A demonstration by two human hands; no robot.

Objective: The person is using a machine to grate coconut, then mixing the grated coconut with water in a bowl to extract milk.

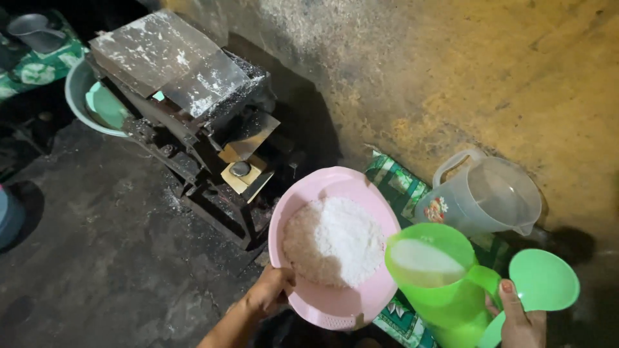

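We see the left hand clamped on the near rim of a pink strainer bowl, thumb over the edge and fingers wrapped beneath, so the bowl hangs tilted just below the middle of the view. Inside it lies a heap of white grated stuff, filling most of the basin. At four o'clock from the bowl, touching its rim, is a green jug holding a white liquid; the right hand has its fingers closed around the jug's handle at five o'clock of the frame. A green lid shows just behind that hand, though we cannot tell whether the hand holds it too. At two o'clock from the jug a clear plastic pitcher lies tipped on its side against a rough yellowish wall, resting on a green patterned cloth. At eleven o'clock from the bowl stands a dark metal grating machine, dusted with white flecks, its chute facing the bowl. Behind it, at ten o'clock, a pale basin holds a green dish, and a metal mug sits in the far corner. The floor is dark concrete.
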